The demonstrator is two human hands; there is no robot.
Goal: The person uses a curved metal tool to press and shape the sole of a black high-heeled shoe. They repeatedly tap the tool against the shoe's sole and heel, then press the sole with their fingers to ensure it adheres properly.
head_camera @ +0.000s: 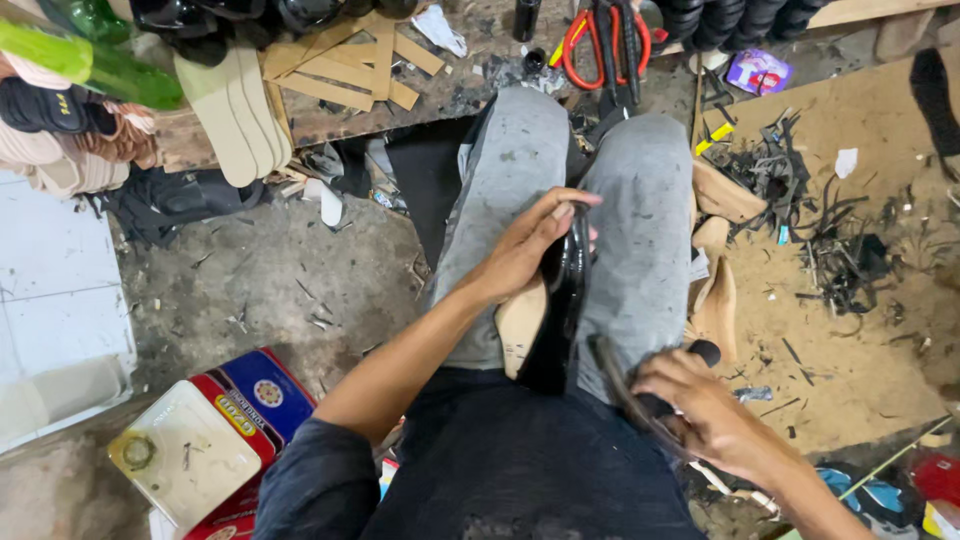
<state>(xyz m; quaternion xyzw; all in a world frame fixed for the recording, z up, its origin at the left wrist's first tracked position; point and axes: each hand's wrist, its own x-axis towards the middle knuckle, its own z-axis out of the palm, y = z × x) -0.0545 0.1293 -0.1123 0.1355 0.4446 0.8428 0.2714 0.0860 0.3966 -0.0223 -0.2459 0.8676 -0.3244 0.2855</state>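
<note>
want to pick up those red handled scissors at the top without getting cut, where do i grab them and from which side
Probably by the red loop handles, coming from the knees' side. The scissors lie flat on the cluttered workbench with the loops open toward the person; their dark blades seem to point away toward the frame's top edge, partly cut off. Both hands are occupied: the left hand steadies a black shoe, the right hand grips a dark tool.

Item count:
- Glossy black leather shoe (562, 300) with tan sole: one.
- Orange-handled metal scissors (603, 45): one pair.
- Green plastic bottles (85, 60): two.
- Flat cream insoles (235, 115), stacked: roughly four.
- Red-and-blue rectangular tin (255, 395): one.
- Bare hands: two, left hand (530, 245) and right hand (700, 410).
</note>
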